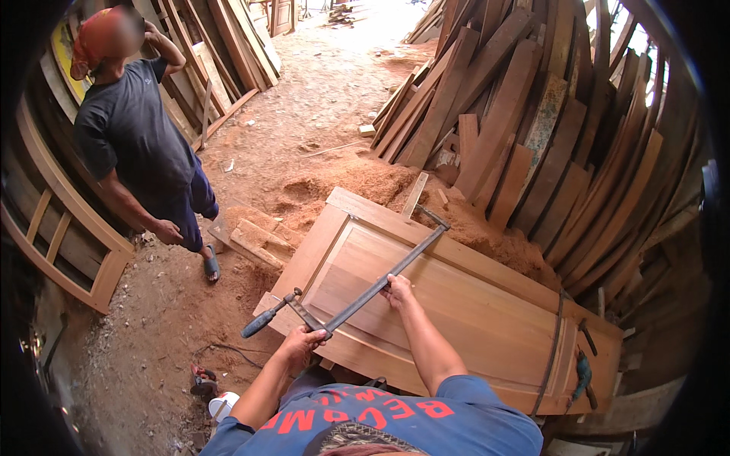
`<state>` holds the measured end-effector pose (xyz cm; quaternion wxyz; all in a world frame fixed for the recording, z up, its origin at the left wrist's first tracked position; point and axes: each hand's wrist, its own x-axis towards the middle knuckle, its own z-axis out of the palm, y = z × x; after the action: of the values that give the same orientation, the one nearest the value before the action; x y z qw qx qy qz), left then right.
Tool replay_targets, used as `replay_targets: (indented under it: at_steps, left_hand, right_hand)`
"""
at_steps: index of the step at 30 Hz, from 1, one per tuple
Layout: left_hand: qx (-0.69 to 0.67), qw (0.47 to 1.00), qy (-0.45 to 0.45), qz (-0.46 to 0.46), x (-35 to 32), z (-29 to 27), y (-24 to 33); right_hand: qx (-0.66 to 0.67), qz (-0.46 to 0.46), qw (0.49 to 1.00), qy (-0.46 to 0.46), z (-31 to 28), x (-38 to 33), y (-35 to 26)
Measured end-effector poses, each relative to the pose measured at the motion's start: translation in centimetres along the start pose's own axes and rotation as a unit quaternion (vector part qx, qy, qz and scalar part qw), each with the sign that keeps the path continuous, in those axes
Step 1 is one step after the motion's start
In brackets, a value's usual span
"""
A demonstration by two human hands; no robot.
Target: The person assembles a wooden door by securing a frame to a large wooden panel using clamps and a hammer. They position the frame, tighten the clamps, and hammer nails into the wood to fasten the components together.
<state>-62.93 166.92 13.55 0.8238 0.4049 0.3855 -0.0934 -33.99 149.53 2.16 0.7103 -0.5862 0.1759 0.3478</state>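
Note:
A long metal bar clamp lies slantwise over a panelled wooden door. My left hand is closed round the clamp near its screw end, where a dark handle sticks out past the door's left edge. Farther up the bar, my right hand grips it with bent fingers. The clamp's fixed jaw reaches the door's far edge. Whether the jaws press on the wood, I cannot tell.
Tall planks lean in a stack at the right. A person stands at the left beside a wooden frame. A green power drill rests on the door's right end, near a dark strap. Sawdust covers the ground beyond.

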Motion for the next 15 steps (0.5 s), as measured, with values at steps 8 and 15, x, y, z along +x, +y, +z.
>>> replay_targets:
  at_steps: [8, 15]
  left_hand:
    - [0.15, 0.984, -0.071, 0.06, 0.9, -2.9, 2.3]
    - [0.002, 0.999, -0.037, 0.006, 1.5, -6.2, -0.1]
  right_hand:
    - [0.059, -0.086, 0.995, -0.001, 2.3, -0.2, 0.5]
    - [-0.033, -0.088, 0.995, -0.022, 7.4, 1.5, 1.2]
